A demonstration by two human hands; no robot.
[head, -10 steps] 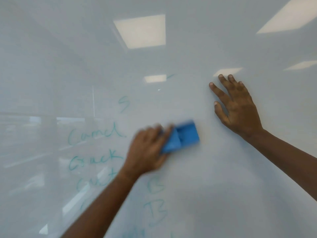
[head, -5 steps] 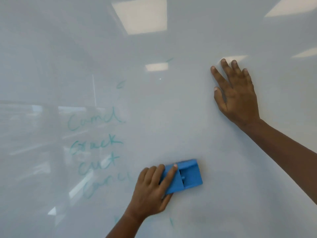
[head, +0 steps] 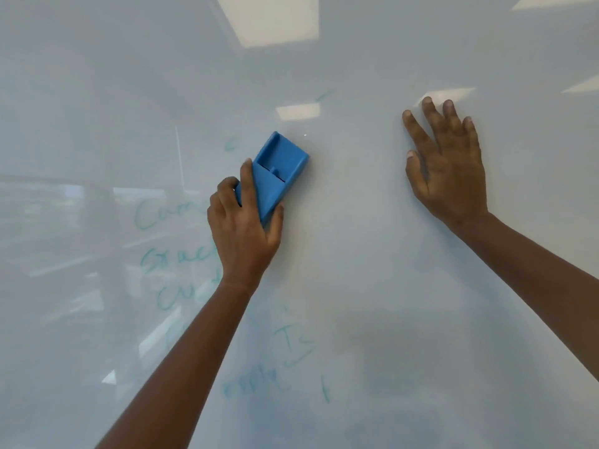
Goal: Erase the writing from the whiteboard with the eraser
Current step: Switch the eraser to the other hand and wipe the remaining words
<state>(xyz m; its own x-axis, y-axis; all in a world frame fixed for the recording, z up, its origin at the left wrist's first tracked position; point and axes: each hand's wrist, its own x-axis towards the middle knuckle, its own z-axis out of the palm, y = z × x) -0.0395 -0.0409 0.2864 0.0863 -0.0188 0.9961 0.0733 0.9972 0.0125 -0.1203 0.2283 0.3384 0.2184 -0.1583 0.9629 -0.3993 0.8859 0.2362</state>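
— Where's the eraser (head: 278, 171) right now?

— Flat against the whiteboard (head: 356, 286), just left of centre and tilted, its far end pointing up and to the right. It's blue, with a moulded recess on its back.

— And who's got it?

— The left hand (head: 244, 226) — clamped round its lower end. The forefinger lies along the back, the thumb presses the right edge, the other fingers curl over the left edge.

— The other hand?

— The right hand (head: 449, 166) is well apart from the eraser, up on the right. Palm flat on the board, fingers spread and pointing up, holding nothing.

— Any writing (head: 181, 254) on show?

— Plenty, all in teal marker. Three faint lines stack up left of the left wrist, and the forearm covers their right ends. A small curl (head: 230, 144) sits just left of the eraser's upper end. Below the wrist there are more smeared letters (head: 291, 341), then a pale word (head: 254, 382) lower down with a short upright stroke (head: 325, 388) beside it.

— Can you read it?

— Too faint and partly hidden to be sure. Between the two hands the board looks clean, with ceiling lights (head: 270, 17) reflected in the glossy surface above.
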